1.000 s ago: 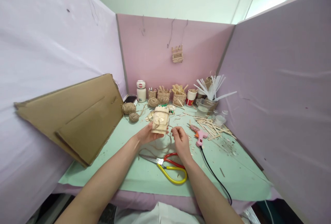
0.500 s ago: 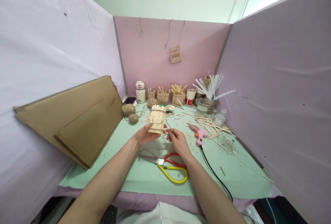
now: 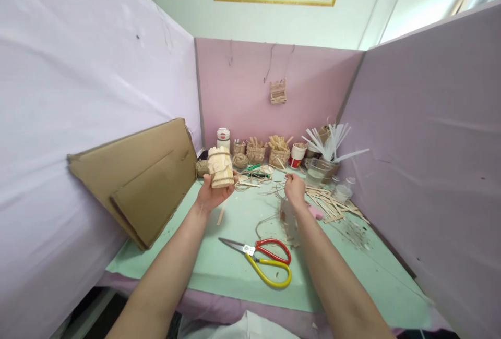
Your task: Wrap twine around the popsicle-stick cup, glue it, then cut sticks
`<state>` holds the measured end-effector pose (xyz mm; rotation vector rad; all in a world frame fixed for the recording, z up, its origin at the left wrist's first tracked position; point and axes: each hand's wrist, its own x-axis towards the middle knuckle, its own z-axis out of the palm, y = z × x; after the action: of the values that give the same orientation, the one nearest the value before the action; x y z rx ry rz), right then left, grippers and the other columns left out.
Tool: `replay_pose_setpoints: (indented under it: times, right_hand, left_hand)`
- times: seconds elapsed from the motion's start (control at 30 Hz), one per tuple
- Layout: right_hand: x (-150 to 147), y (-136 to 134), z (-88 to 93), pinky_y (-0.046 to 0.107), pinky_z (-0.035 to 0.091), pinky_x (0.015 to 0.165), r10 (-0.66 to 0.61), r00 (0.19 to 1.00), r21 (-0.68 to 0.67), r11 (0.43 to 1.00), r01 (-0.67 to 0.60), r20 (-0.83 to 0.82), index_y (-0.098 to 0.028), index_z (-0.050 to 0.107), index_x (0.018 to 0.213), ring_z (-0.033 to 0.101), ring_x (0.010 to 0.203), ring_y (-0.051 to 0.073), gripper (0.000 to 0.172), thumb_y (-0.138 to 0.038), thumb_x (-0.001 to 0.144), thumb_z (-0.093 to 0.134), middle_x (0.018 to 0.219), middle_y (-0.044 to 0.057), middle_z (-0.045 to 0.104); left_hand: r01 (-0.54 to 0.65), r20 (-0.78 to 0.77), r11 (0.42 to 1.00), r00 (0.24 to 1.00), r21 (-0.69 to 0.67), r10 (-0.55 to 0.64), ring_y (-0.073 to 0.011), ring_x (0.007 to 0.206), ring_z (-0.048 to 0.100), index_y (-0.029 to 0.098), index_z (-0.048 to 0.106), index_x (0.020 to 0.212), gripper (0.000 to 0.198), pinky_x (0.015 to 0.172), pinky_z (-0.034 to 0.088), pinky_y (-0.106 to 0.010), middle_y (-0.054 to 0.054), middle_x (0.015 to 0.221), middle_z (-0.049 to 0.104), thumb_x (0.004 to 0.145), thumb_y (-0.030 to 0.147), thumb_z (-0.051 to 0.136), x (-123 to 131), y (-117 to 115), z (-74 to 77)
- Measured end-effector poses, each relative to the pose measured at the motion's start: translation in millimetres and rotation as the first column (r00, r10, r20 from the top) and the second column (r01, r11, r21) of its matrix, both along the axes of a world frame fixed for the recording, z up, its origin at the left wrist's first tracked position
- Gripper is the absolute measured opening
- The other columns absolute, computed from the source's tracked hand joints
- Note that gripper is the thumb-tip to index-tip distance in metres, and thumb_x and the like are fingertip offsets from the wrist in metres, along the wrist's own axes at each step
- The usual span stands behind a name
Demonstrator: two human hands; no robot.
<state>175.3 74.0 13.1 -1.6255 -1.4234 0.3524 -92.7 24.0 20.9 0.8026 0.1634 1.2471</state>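
Note:
My left hand (image 3: 213, 193) is wrapped round the base of a small pale cup (image 3: 221, 166) made of wooden sticks, with twine bands near its top and bottom. It is raised above the table, nearly upright. Farther right, my right hand (image 3: 294, 190) reaches forward with its fingers pinched together; what they hold, if anything, is too small to make out. Below it, a brownish blur (image 3: 287, 219) lies beside my forearm. Scissors with red and yellow handles (image 3: 270, 263) rest on the table between my arms. A pink glue gun (image 3: 315, 213) is mostly hidden by my right forearm.
Wooden strips (image 3: 332, 203) lie in a pile on the right. Woven baskets (image 3: 279, 156), a paper cup (image 3: 297, 155) and a white jar (image 3: 223, 138) line the back. Cardboard (image 3: 156, 188) leans at the left. A loose twine strand (image 3: 264, 220) lies on the mat.
My left hand has lifted the stick cup up and to the left. My right hand has moved away from it, forward and to the right. The view has shifted slightly.

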Motion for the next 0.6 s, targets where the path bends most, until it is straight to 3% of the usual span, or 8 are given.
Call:
replay_pose_setpoints:
  times: [0.07, 0.1, 0.2, 0.27, 0.33, 0.43, 0.5, 0.6]
  right_hand:
    - [-6.9, 2.3, -6.5, 0.043, 0.038, 0.086, 0.065, 0.995, -0.086, 0.995, -0.059, 0.076, -0.01, 0.066, 0.09, 0.058, 0.099, 0.033, 0.024, -0.024, 0.075, 0.055, 0.095, 0.02, 0.066]
    - [-10.5, 0.6, -8.2, 0.046, 0.037, 0.088, 0.108, 0.988, -0.122, 0.988, -0.095, 0.111, -0.01, 0.066, 0.091, 0.056, 0.104, 0.036, 0.028, -0.024, 0.067, 0.065, 0.1, 0.022, 0.065]
    - [-21.0, -13.2, -3.4, 0.056, 0.025, 0.099, 0.244, 0.949, -0.175, 0.962, -0.211, 0.197, -0.014, 0.064, 0.104, 0.041, 0.122, 0.042, 0.068, -0.017, 0.039, 0.084, 0.125, 0.022, 0.055]
    - [-28.2, -25.6, 6.2, 0.054, 0.018, 0.105, 0.328, 0.913, -0.174, 0.94, -0.292, 0.241, -0.019, 0.062, 0.11, 0.034, 0.129, 0.038, 0.081, -0.02, 0.033, 0.087, 0.135, 0.016, 0.048]
    - [-36.4, -37.7, 16.0, 0.049, 0.021, 0.107, 0.43, 0.872, -0.148, 0.902, -0.405, 0.234, -0.022, 0.06, 0.115, 0.037, 0.129, 0.033, 0.073, -0.034, 0.047, 0.085, 0.135, 0.012, 0.049]
    - [-50.3, -52.9, 21.3, 0.043, 0.038, 0.098, 0.638, 0.77, -0.045, 0.77, -0.637, 0.007, -0.021, 0.057, 0.119, 0.049, 0.119, 0.026, 0.051, -0.05, 0.077, 0.061, 0.129, 0.011, 0.055]
    - [-59.1, -59.8, 16.4, 0.038, 0.045, 0.092, 0.72, 0.673, 0.041, 0.687, -0.725, -0.17, -0.021, 0.056, 0.119, 0.052, 0.116, 0.023, 0.047, -0.05, 0.082, 0.055, 0.127, 0.009, 0.056]
    - [-68.7, -64.6, 2.1, 0.036, 0.048, 0.089, 0.737, 0.606, 0.097, 0.655, -0.749, -0.3, -0.022, 0.056, 0.118, 0.053, 0.111, 0.022, 0.048, -0.044, 0.076, 0.064, 0.121, 0.007, 0.058]
  left_hand:
    - [-0.053, 0.027, 0.999, 0.998, 0.004, 0.053, -0.0209, 0.098, 0.061, 0.019, 0.054, 0.122, 0.072, 0.07, 0.049, -0.025, -0.01, 0.112, 0.064, 0.063, 0.058, 0.071, -7.0, 0.8, 3.1]
    - [-0.069, 0.033, 0.998, 0.997, 0.006, 0.068, -0.021, 0.098, 0.061, 0.018, 0.056, 0.12, 0.071, 0.07, 0.049, -0.025, -0.01, 0.111, 0.064, 0.064, 0.058, 0.071, -9.6, 1.1, 4.3]
    - [-0.065, 0.019, 0.998, 0.998, 0.001, 0.065, -0.0221, 0.097, 0.063, 0.014, 0.057, 0.117, 0.072, 0.073, 0.051, -0.026, -0.011, 0.107, 0.066, 0.063, 0.059, 0.07, -12.3, 0.6, 7.2]
    - [-0.032, -0.012, 0.999, 0.999, -0.015, 0.032, -0.0237, 0.095, 0.064, 0.01, 0.057, 0.116, 0.076, 0.073, 0.051, -0.028, -0.014, 0.105, 0.067, 0.064, 0.065, 0.065, -8.8, -0.4, 8.1]
    - [0.005, -0.055, 0.999, 0.998, -0.041, -0.008, -0.0252, 0.091, 0.065, 0.008, 0.059, 0.114, 0.08, 0.071, 0.052, -0.03, -0.016, 0.103, 0.067, 0.067, 0.073, 0.054, -1.2, -1.3, 7.4]
    - [0.01, -0.113, 0.997, 0.993, -0.08, -0.019, -0.025, 0.084, 0.066, 0.008, 0.062, 0.111, 0.081, 0.067, 0.052, -0.032, -0.016, 0.097, 0.069, 0.073, 0.077, 0.037, 14.9, -1.5, 2.6]
    - [-0.022, -0.143, 0.994, 0.99, -0.103, 0.007, -0.0248, 0.082, 0.067, 0.009, 0.062, 0.111, 0.08, 0.068, 0.052, -0.033, -0.016, 0.092, 0.07, 0.078, 0.074, 0.031, 26.4, -0.8, -2.8]
    - [-0.058, -0.18, 0.987, 0.983, -0.15, 0.03, -0.0258, 0.084, 0.067, 0.009, 0.06, 0.116, 0.079, 0.071, 0.051, -0.035, -0.016, 0.09, 0.071, 0.082, 0.07, 0.024, 41.2, 0.4, -11.5]
